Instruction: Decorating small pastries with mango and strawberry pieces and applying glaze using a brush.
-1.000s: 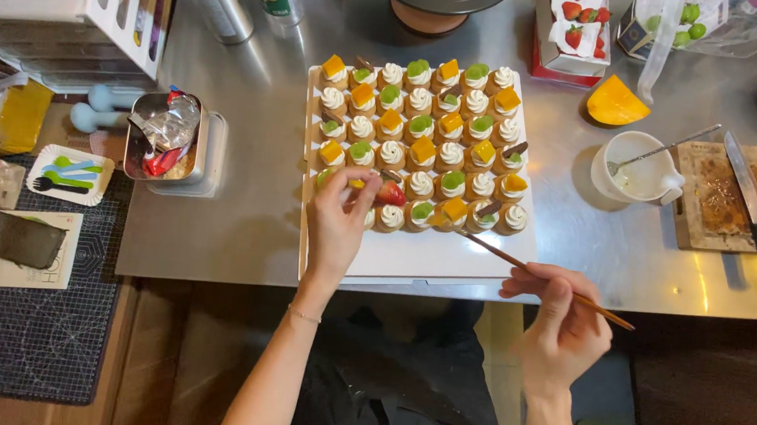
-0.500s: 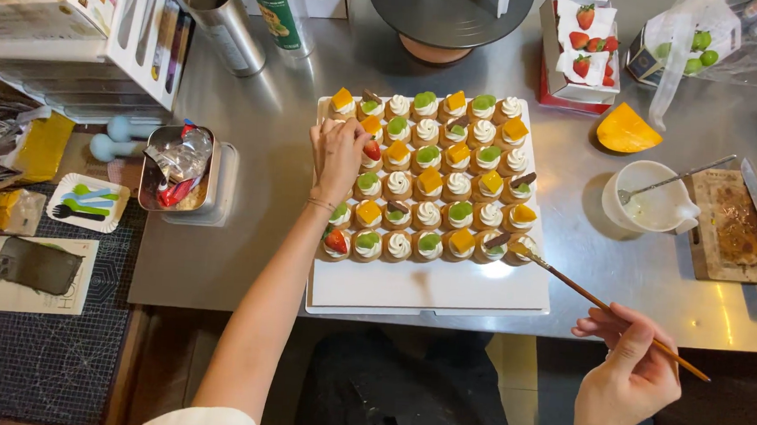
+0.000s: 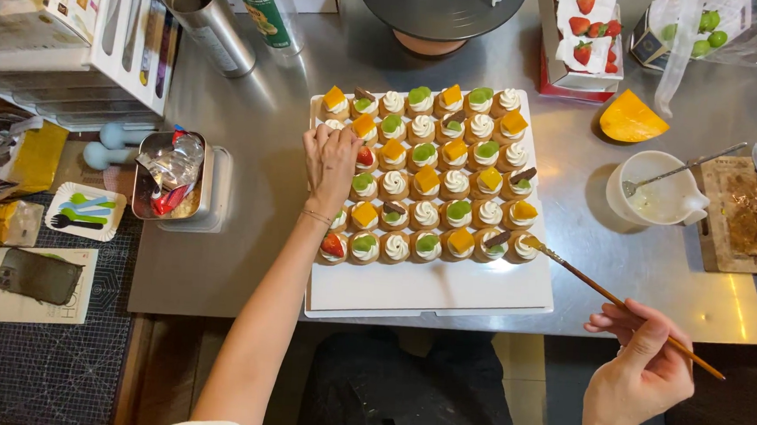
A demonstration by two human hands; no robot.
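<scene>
At the far left a phone (image 3: 37, 276) is lying on a mat beside a small tray of plastic forks (image 3: 85, 210), and a metal tin (image 3: 170, 178) stuffed with wrappers is sitting on the steel counter (image 3: 244, 257). Next comes the white board (image 3: 431, 290) carrying rows of small cream tarts (image 3: 429, 176) topped with orange, green and red fruit. The left hand (image 3: 331, 157) is reaching over the board's left columns, fingers bent down and pinching at a tart near the top; what they are gripping, if anything, is covered by the hand itself, so I cannot tell. Judging by this, the work calls for a light touch: coming straight down, keeping the wrist lifted so it is not brushing the cream on the tarts beneath the forearm, and setting any topping in the centre of the swirl.

Further right the right hand (image 3: 640, 369) is clenching a thin brush (image 3: 618, 302) between thumb and fingers, its tip hovering just beside the last tart of the bottom row. A white cup (image 3: 660, 190) with a spoon, an orange fruit wedge (image 3: 629, 121) and a cutting board (image 3: 746, 213) are sitting beyond.

The tarts under the left hand are hidden, the knife at the right edge is cut off, and the brush tip is too small to tell whether it is touching.
</scene>
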